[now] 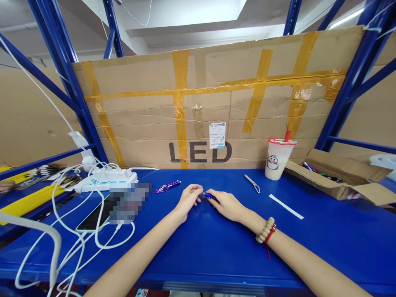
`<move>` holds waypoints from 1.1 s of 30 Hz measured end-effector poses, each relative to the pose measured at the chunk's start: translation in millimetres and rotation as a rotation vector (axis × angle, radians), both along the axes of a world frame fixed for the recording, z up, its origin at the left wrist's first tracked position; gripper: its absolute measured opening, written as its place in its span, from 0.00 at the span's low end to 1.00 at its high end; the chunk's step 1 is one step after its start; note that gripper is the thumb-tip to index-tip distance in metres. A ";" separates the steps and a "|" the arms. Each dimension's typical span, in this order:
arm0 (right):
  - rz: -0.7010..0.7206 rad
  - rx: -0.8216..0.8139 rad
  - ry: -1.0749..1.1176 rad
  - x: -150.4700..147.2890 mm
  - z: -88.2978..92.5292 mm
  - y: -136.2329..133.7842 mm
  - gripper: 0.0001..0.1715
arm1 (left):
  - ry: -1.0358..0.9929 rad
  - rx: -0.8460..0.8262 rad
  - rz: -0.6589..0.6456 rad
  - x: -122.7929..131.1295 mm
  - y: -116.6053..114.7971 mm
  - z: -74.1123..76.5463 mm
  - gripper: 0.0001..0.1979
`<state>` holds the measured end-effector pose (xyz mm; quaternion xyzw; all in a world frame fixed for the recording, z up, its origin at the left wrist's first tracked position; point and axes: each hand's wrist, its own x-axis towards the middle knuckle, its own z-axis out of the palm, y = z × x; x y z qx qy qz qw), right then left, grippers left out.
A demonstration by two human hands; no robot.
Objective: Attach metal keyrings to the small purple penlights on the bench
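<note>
My right hand (228,205) grips a slim blue pen-like piece (210,196) between thumb and fingers, just above the blue tabletop. At the other end of it, the thumb and fingertips of my left hand (189,201) come together in a pinch. Its tip is partly hidden by those fingers. Left of my hands lies a purple pen-shaped piece (168,187) with an open, loop-like end. Right of them rests a grey piece (252,183) of similar shape, its looped end pointing towards me. A narrow white strip (286,206) lies farther right.
A lidded drink cup (278,161) with a red straw stands at the back right, beside an open cardboard box (329,175) holding pens. White cables (95,218), a power strip (108,179) and a phone (95,214) occupy the left. Taped cardboard (148,123) walls the back.
</note>
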<state>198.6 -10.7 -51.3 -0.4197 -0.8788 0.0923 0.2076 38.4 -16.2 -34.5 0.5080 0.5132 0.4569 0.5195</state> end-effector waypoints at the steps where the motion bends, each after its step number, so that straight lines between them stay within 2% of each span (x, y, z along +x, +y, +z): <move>1: -0.009 0.002 0.005 -0.1 0.2 -0.2 0.14 | 0.011 0.003 -0.013 0.5 -0.4 0.1 0.10; 8: -0.030 -0.009 0.043 0.1 1.9 -1.4 0.16 | 0.091 0.037 -0.062 1.8 1.0 -5.3 0.10; 13: -0.017 -0.057 0.105 0.6 3.2 -1.7 0.21 | 0.083 0.056 -0.079 1.4 -0.2 -3.8 0.10; 17: -0.007 -0.028 0.119 -0.3 0.7 0.6 0.21 | 0.055 0.070 -0.079 2.1 -0.2 -3.5 0.10; 25: 0.005 0.028 0.162 0.8 -2.7 2.3 0.20 | -0.085 0.055 0.005 0.0 2.2 -3.7 0.09; 33: -0.074 0.002 0.079 0.3 2.2 -0.6 0.21 | -0.108 0.046 0.053 -1.8 6.4 -7.1 0.08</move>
